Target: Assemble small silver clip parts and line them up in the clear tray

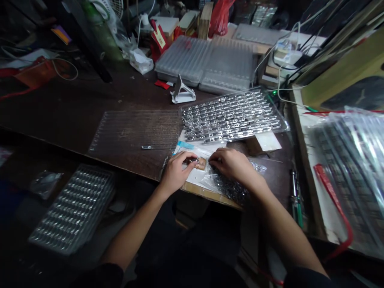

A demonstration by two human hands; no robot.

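My left hand (177,170) pinches a small shiny metal part (193,160) between thumb and fingers, against a small tan block (200,163). To its right, my right hand (229,162) has its thumb and fingertips drawn together; whatever they hold is too small or hidden to name. Under and beside the right hand lies a heap of small dark shiny pieces (231,186) on clear plastic. Behind both hands, a clear ribbed tray (285,125) bears rows of similar metal parts. On another clear ribbed tray (132,126) at the left sits a single metal part (146,147).
Stacked clear trays (183,56) stand at the back, with a white folding stand (183,94) before them. A green-handled screwdriver (297,204) lies at the right, near wrapped stacks (354,160). Below the table edge at left is a filled tray stack (75,208).
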